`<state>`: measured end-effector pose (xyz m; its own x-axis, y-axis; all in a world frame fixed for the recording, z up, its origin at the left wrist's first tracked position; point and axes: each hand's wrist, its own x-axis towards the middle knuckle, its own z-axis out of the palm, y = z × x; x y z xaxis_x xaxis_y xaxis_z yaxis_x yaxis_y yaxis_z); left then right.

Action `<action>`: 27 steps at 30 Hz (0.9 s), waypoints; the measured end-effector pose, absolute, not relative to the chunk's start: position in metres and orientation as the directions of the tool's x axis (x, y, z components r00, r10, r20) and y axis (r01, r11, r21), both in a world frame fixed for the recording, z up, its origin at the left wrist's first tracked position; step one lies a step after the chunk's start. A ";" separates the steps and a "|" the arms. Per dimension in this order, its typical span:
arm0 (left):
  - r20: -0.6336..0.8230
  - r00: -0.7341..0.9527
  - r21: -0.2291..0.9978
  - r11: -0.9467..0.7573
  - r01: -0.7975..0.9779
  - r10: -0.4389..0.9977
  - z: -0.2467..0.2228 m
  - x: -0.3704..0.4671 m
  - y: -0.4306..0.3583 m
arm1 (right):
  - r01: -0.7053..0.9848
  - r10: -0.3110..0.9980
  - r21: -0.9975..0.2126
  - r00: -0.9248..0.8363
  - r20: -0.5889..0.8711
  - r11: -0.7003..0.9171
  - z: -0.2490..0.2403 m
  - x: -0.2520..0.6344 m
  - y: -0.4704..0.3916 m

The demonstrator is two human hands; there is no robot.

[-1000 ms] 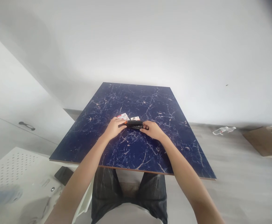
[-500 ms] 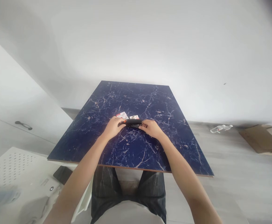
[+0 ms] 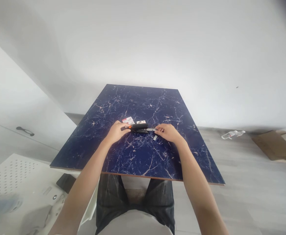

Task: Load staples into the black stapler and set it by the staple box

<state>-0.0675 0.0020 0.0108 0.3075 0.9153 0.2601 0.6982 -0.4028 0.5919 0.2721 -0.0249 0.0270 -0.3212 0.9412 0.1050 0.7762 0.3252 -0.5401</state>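
Note:
A black stapler with an orange part (image 3: 140, 126) lies sideways near the middle of the blue marbled table (image 3: 143, 160). My left hand (image 3: 119, 131) pinches its left end. From its right end a thin silvery metal piece (image 3: 151, 129) sticks out, and the fingertips of my right hand (image 3: 166, 132) are closed on the far end of that piece. Just below those fingertips a small grey strip (image 3: 155, 137) rests on the table. Behind the stapler are a red-and-white packet (image 3: 128, 120) and a small white box (image 3: 141, 122).
To the left stand a white perforated surface (image 3: 9, 176) with a dark flat object (image 3: 66, 183) and a cabinet with a black handle (image 3: 25, 131). On the floor at right are a clear plastic bottle (image 3: 229, 134) and a cardboard box (image 3: 277, 145). A white wall rises behind the table.
My right hand has moved right, away from the stapler, and the metal piece now extends between them. The small grey strip has come into view. My left hand has shifted slightly left.

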 end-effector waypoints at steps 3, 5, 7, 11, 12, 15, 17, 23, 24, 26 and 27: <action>0.227 0.315 0.587 -0.388 0.711 0.921 0.015 -0.070 0.002 | 0.786 0.956 -0.564 -0.292 0.024 0.255 0.030 0.280 -0.027; 0.214 0.313 0.585 -0.378 0.717 0.925 0.016 -0.071 0.001 | 0.789 0.957 -0.575 -0.287 -0.036 0.215 0.031 0.284 -0.028; 0.203 0.305 0.586 -0.365 0.723 0.930 0.017 -0.073 0.000 | 0.795 0.947 -0.571 -0.310 -0.090 0.206 0.032 0.289 -0.031; 0.223 0.302 0.579 -0.375 0.724 0.927 0.019 -0.079 0.001 | 0.818 0.939 -0.528 -0.329 -0.100 0.231 0.033 0.295 -0.036; 0.233 0.300 0.575 -0.380 0.725 0.925 0.019 -0.081 0.002 | 0.806 0.938 -0.538 -0.338 -0.076 0.247 0.032 0.295 -0.037; 0.245 0.292 0.560 -0.381 0.736 0.925 0.020 -0.084 0.004 | 0.733 0.922 -0.606 -0.388 0.000 0.308 0.032 0.289 -0.038; 0.236 0.288 0.551 -0.372 0.747 0.928 0.020 -0.085 0.005 | 0.695 0.917 -0.649 -0.399 0.007 0.308 0.031 0.284 -0.038; 0.241 0.311 0.534 -0.393 0.749 0.919 0.020 -0.082 0.004 | 0.735 0.929 -0.628 -0.366 -0.051 0.255 0.031 0.276 -0.040; 0.248 0.320 0.533 -0.404 0.744 0.915 0.020 -0.082 0.004 | 0.744 0.931 -0.616 -0.363 -0.044 0.261 0.031 0.276 -0.041; 0.257 0.331 0.534 -0.419 0.734 0.908 0.019 -0.083 0.004 | 0.734 0.928 -0.615 -0.373 -0.013 0.287 0.033 0.278 -0.042; 0.257 0.333 0.538 -0.420 0.731 0.907 0.018 -0.083 0.004 | 0.720 0.927 -0.627 -0.374 0.012 0.298 0.035 0.278 -0.042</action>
